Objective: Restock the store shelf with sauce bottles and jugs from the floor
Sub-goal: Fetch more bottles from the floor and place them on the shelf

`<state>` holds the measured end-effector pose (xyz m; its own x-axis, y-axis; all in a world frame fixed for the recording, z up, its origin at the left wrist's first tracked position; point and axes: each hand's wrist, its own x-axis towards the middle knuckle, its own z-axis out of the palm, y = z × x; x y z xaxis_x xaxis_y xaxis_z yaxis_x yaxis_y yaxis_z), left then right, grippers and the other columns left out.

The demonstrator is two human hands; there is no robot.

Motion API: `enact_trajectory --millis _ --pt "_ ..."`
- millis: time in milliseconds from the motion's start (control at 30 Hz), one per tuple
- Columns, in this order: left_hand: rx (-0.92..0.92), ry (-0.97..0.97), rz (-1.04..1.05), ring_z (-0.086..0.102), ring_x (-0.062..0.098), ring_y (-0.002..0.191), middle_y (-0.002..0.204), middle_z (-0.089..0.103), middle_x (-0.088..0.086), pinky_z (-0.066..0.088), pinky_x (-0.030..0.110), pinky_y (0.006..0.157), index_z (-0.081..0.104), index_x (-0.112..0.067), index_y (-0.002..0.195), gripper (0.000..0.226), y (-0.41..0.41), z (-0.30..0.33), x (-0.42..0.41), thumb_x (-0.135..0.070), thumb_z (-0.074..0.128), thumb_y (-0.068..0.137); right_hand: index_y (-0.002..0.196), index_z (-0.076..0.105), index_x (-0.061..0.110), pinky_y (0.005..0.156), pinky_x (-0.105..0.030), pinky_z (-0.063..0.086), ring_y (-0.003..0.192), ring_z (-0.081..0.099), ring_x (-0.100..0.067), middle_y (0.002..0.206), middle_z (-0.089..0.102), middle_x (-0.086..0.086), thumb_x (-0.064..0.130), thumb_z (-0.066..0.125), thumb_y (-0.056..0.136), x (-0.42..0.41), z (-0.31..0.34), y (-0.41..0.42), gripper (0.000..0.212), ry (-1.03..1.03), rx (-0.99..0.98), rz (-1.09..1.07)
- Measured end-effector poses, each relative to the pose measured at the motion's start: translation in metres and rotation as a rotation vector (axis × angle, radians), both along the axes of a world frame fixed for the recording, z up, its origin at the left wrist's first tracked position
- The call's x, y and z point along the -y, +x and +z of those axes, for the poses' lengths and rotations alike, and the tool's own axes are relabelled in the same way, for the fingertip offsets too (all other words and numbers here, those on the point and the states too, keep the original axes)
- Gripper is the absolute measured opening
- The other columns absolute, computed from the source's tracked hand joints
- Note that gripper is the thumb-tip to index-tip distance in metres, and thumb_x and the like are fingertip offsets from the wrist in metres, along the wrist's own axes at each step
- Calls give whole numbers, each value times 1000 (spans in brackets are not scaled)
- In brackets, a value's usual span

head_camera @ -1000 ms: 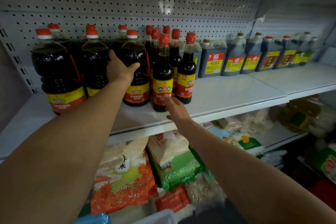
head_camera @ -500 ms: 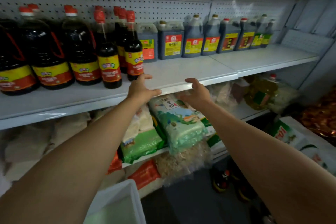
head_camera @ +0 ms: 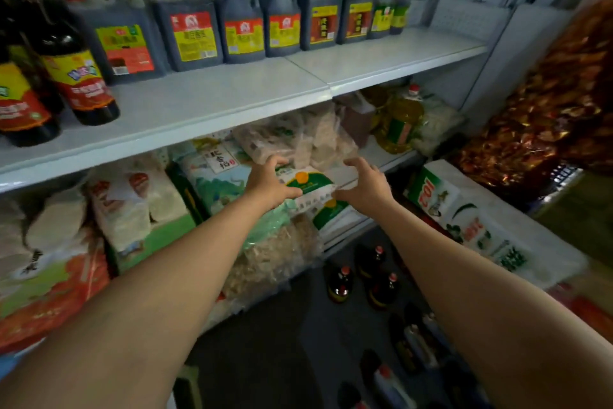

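Observation:
Dark sauce bottles (head_camera: 340, 286) with red caps stand on the floor at lower right, with several more (head_camera: 391, 382) closer to me. On the white shelf (head_camera: 212, 103) a row of dark jugs (head_camera: 195, 33) lines the back, and tall red-capped bottles (head_camera: 79, 77) stand at the left. My left hand (head_camera: 268, 181) and my right hand (head_camera: 365, 188) hover side by side below the shelf edge, in front of the rice bags. Both hold nothing, fingers loosely spread and curved.
Rice bags (head_camera: 229, 176) and grain packs fill the lower shelf. A yellow oil jug (head_camera: 401, 123) stands there at the right. A large white sack (head_camera: 471, 219) leans at the right, with a shiny red-gold pile (head_camera: 547, 103) above it.
My hands left the bottles on the shelf, passed the shelf edge and dropped below it. My view swung right and down, bringing the floor bottles into sight.

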<state>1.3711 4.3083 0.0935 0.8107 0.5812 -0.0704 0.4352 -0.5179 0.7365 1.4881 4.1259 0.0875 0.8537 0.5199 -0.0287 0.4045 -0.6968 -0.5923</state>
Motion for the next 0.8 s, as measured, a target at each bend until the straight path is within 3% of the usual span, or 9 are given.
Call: enact_trajectory --millis 233,467,600,800 --pt "-131 36 -136 51 28 124 141 49 9 38 28 81 49 -26 137 75 71 -43 1 -34 87 73 145 43 30 102 -43 45 132 43 -33 136 50 -11 36 83 81 11 -49 38 76 -1 -103 -142" --pt "-233 -27 -294 47 28 129 144 46 8 43 33 93 48 -25 137 74 147 -112 -18 -33 86 74 147 40 28 103 -43 43 136 37 -33 142 46 -12 32 82 83 11 -101 85 77 -43 -213 -288" --pt "-302 -63 -339 50 29 127 143 48 9 44 34 95 49 -25 136 73 184 -159 -28 -32 87 75 148 39 27 93 -38 43 131 42 -32 138 48 -10 35 82 83 15 -151 101 78 -68 -289 -370" --pt "-369 -158 -386 52 26 124 135 54 7 41 28 91 52 -19 133 71 203 -248 -27 -26 88 73 149 39 28 102 -45 48 135 41 -33 143 48 -8 41 80 84 39 -243 112 78 -133 -460 -484"
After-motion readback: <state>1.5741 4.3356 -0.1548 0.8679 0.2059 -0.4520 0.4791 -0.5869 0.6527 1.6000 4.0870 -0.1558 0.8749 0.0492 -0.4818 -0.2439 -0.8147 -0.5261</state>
